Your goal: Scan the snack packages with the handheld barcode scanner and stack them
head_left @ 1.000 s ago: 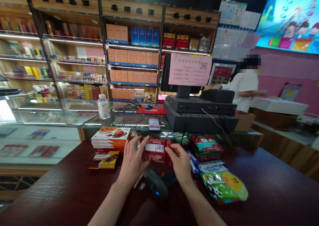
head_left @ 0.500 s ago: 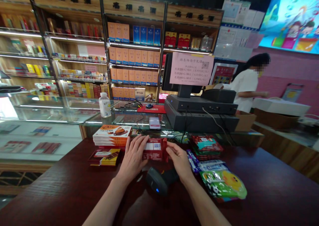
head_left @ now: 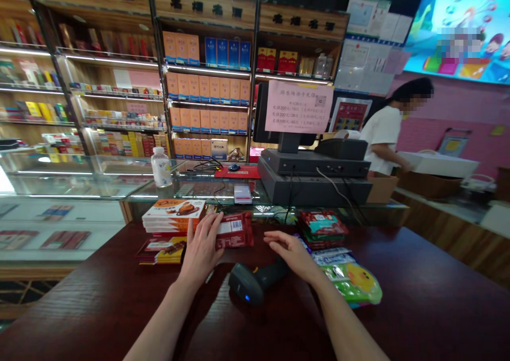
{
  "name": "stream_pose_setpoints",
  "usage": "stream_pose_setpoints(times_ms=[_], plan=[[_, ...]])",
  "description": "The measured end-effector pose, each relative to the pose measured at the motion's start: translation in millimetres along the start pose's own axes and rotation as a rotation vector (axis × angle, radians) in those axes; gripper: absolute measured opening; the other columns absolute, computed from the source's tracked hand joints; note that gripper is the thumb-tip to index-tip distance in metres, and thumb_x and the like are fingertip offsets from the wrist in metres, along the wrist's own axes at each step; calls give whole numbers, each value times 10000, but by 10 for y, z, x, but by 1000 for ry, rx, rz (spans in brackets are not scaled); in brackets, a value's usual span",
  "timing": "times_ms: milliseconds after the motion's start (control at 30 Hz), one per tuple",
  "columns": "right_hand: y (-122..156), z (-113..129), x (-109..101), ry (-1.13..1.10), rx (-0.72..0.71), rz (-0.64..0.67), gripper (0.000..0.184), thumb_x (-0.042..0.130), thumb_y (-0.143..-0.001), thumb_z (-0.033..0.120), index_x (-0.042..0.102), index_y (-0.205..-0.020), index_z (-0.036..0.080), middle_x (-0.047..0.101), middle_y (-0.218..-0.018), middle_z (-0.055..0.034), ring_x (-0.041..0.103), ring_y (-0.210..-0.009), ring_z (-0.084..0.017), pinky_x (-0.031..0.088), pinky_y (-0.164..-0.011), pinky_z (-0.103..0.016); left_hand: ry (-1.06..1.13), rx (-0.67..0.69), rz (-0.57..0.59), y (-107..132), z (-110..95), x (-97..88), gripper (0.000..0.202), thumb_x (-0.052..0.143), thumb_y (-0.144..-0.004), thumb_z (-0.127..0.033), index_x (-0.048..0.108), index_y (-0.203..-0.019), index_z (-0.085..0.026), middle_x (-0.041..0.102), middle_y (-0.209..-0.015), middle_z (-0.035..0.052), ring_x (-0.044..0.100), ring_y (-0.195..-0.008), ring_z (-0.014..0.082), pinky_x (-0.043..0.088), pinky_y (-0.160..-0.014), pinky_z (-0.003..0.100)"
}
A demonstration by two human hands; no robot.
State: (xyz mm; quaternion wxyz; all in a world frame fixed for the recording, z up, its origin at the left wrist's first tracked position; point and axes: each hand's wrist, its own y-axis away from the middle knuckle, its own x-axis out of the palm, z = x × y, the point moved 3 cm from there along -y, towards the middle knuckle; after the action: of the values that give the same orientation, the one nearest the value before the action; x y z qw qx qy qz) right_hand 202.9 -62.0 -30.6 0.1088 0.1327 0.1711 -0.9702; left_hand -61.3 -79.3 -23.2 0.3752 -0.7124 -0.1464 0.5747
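A red snack packet with a white barcode label lies on the dark wooden counter. My left hand rests on its left end, fingers spread and flat. Just right of the packet, my right hand hovers with its fingers stretched out and nothing in it. A black barcode scanner lies on the counter between my wrists, showing a small blue light. An orange box stack sits just left of the packet.
Red and teal snack packs and a green duck-print bag lie to the right. A cash register with a screen and pink notice stands behind, on a glass case holding a water bottle. A person in white works far right.
The red packet has gone from being held up in both hands to lying on the counter further left. My right hand has let go of it and drawn away.
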Motion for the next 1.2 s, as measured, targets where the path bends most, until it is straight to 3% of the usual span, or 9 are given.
stream_pose_setpoints(times_ms=[133, 233, 433, 567, 700, 933, 1100, 1200], plan=[[92, 91, -98, 70, 24, 161, 377, 674, -812, 285, 711, -1183, 232, 737, -1189, -82, 674, -1129, -270, 485, -1020, -470, -9, -10, 0, 10, 49, 7, 899, 610, -756, -141, 212, -1555, -251, 481, -1478, 122, 391, -1423, 312, 102, -1211, 612], [167, 144, -170, 153, 69, 252, 526, 740, -722, 210, 686, -1242, 268, 681, -1304, -64, 606, -1239, -280, 390, -1116, -488, -23, -13, -1, 13, 82, 9, 884, 607, -767, -147, 214, -1553, -242, 481, -1480, 127, 390, -1425, 314, 104, -1212, 610], [235, 86, -142, 370, 154, 322, 816, 806, -586, 133, 600, -1353, 320, 411, -1559, -116, 367, -1445, -330, 243, -1182, -517, -41, -28, -13, 20, 117, -10, 875, 604, -798, -172, 181, -1561, -238, 472, -1488, 136, 380, -1431, 310, 114, -1212, 605], [232, 63, 68, 478, 53, 394, 838, 816, -569, 132, 598, -1360, 303, 517, -1484, -127, 355, -1449, -337, 194, -1193, -538, -32, -35, -10, 23, 123, -12, 876, 607, -795, -167, 189, -1562, -242, 470, -1492, 133, 379, -1432, 309, 117, -1213, 604], [239, 84, 220, 529, -49, 454, 816, 807, -587, 172, 593, -1364, 302, 626, -1373, -96, 490, -1350, -330, 150, -1198, -575, -30, -36, -25, 19, 123, -14, 875, 609, -797, -172, 192, -1563, -249, 479, -1486, 130, 386, -1427, 312, 130, -1210, 607], [235, 131, 231, 505, -119, 417, 733, 751, -663, 201, 576, -1364, 325, 698, -1255, -29, 615, -1200, -282, 184, -1196, -561, -37, -47, -10, 27, 136, 3, 862, 597, -810, -168, 185, -1564, -239, 465, -1496, 135, 367, -1437, 312, 121, -1210, 612], [205, 244, 184, 457, -162, 277, 566, 763, -690, 231, 661, -1238, 324, 714, -1213, -24, 627, -1138, -283, 387, -1069, -451, -39, -67, -17, 37, 141, 7, 858, 588, -797, -143, 205, -1559, -241, 461, -1499, 137, 393, -1419, 314, 134, -1205, 617], [192, 280, 133, 421, -156, 213, 574, 762, -708, 241, 643, -1264, 319, 702, -1225, -22, 624, -1127, -277, 429, -1005, -408, -51, -62, -27, 36, 137, 1, 869, 582, -788, -129, 199, -1559, -241, 472, -1487, 143, 402, -1413, 317, 134, -1202, 621]])
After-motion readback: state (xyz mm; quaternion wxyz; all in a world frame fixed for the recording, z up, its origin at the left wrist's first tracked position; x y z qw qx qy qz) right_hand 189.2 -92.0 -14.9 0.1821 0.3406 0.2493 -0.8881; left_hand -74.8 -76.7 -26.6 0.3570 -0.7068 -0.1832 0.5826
